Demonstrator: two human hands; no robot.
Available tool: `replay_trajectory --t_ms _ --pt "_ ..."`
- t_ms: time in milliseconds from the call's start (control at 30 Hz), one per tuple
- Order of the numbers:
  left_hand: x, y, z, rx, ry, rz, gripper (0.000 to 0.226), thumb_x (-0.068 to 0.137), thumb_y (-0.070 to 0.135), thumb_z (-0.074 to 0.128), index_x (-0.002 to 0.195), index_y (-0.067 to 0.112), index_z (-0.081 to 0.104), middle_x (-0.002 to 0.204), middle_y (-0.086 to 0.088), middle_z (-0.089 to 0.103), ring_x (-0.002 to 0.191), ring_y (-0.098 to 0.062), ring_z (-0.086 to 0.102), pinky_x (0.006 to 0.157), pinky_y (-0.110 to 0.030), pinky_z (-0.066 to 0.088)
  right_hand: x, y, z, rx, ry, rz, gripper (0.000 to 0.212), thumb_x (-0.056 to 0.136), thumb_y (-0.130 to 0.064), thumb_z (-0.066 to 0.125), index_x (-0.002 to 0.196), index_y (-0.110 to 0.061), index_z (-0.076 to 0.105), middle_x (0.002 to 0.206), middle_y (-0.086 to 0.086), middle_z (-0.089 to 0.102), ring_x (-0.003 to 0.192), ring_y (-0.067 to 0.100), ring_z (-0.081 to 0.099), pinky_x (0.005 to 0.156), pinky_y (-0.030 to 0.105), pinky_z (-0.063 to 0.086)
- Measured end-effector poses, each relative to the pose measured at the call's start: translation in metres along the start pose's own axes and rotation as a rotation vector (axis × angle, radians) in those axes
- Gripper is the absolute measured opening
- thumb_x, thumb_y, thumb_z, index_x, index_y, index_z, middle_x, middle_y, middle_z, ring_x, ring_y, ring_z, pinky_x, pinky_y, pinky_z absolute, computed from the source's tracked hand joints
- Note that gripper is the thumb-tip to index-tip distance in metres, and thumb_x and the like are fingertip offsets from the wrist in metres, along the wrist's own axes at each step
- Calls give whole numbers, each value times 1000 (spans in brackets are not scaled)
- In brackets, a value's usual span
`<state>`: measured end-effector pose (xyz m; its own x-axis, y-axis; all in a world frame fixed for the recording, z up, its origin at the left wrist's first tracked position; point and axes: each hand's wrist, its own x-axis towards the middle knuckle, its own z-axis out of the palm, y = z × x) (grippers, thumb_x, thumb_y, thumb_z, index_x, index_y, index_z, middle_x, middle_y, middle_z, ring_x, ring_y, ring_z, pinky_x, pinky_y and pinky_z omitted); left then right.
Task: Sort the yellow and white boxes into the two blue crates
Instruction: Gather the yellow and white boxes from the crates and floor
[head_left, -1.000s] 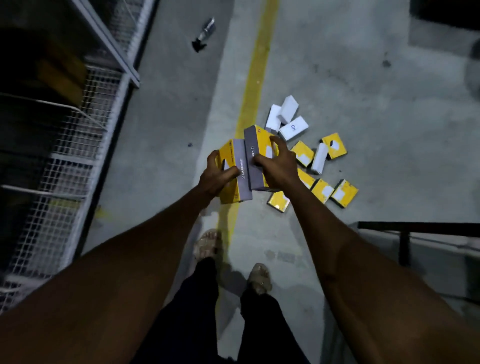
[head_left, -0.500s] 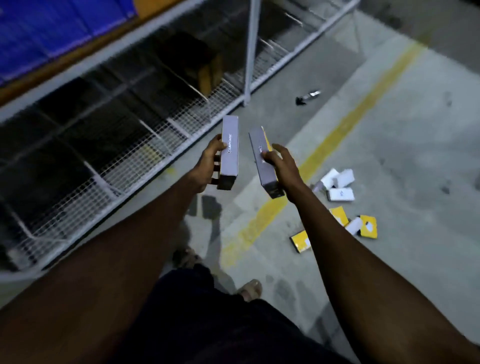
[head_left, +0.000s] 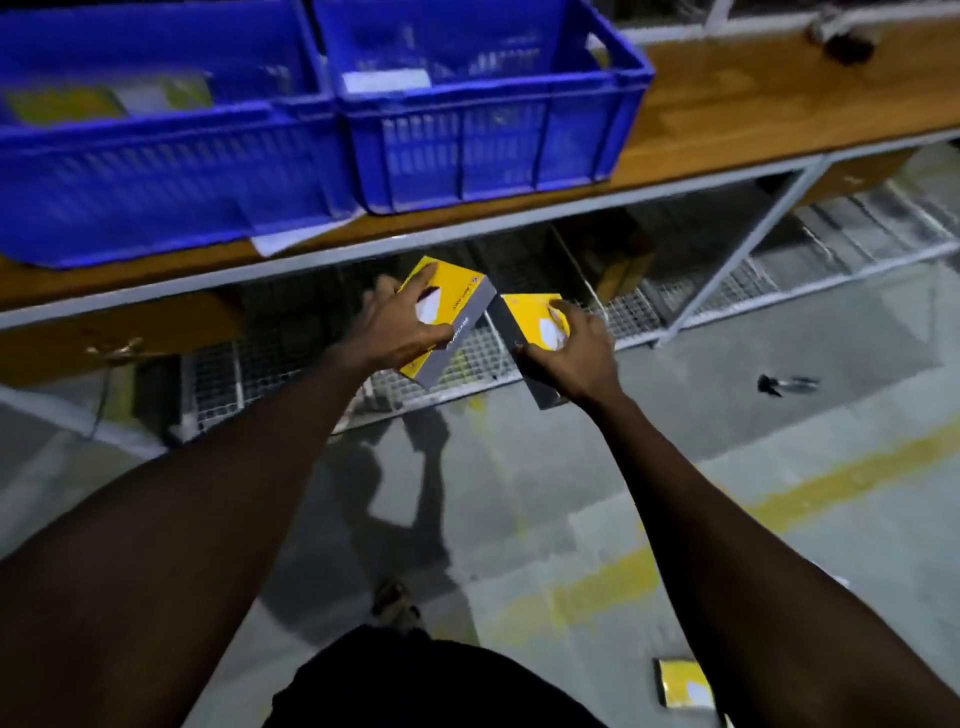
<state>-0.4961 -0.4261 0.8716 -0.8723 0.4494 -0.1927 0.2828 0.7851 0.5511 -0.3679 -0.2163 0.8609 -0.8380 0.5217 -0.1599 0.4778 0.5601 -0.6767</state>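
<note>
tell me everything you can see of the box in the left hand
The yellow box is a flat carton, seemingly cardboard, with a yellow top face showing a white picture and a grey side with blurred pale lettering. The left hand grips it from above, fingers curled over the top. It is held tilted in the air, below the wooden shelf edge. Its corner nears the other box in the right hand; contact cannot be told.

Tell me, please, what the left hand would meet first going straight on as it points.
Likely the shelf's grey front edge, just under the right blue crate; the left hand, gripping a yellow box, seems lower, though depth is unclear.
</note>
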Motion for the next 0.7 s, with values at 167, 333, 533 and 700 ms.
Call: replay_trajectory --t_ms 167,333,533,700 --pt "18 -63 -93 113 121 -22 107 51 68 50 149 45 15 134 -15 35 125 -41 37 105 -51 37 51 -107 33 -91 -16 -181 89 58 -70 62 138 -36 42 137 13 43 130 37 39 103 48 36" --pt "34 -114 -179 237 160 -93 102 57 68 51 149 44 14 133 -15 33 125 -40 36 99 -52 39 87 -208 64 -115 -24 -325 98 53 -81 46 141 -37 38 140 14 40 132 37 36 108 52 33" --pt "54 -170 -247 279 246 -169 103 57 74 47 149 44 12 143 -17 27 132 -42 30 101 -57 37 127 -301 105 -198 -81 -431 82 69 -64 63 139 -33 35 139 17 36 132 40 32 102 57 32" --pt "86 -207 -299 308 310 -208 97 68 69 56 150 42 13 146 -22 24 134 -47 25 104 -60 33 171 -363 130 -219 -108 -537 89 61 -72 51 139 -31 35 138 18 37 130 42 34 101 57 33"
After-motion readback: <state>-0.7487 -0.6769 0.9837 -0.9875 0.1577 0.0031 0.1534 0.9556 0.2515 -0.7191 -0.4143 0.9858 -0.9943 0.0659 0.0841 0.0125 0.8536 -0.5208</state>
